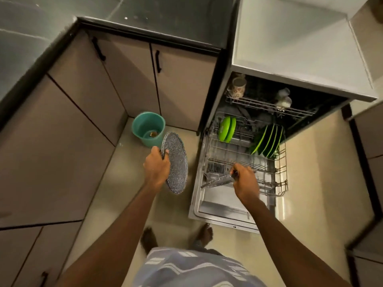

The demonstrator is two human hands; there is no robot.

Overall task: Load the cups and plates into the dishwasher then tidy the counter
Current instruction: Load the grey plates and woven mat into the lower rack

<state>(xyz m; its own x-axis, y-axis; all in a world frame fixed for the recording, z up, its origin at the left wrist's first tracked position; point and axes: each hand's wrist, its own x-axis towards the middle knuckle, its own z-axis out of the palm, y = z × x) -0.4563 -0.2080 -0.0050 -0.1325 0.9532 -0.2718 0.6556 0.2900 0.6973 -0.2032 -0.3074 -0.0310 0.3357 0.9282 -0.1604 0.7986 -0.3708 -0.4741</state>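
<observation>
Beige cabinets (83, 112) ring a pale floor; the dishwasher (219, 206) stands open at two o'clock, its lower rack (228, 150) drawn out, green plates (267, 141) at the rack's far end. Our left hand (156, 168) grips a speckled plate (176, 162) upright at nine o'clock of the rack; our right hand (245, 183) pinches a second speckled plate (217, 180) edge-on over the near tines. We judge it best to tip that one upright, seat it between empty tines parallel to the green ones, then let go.
</observation>
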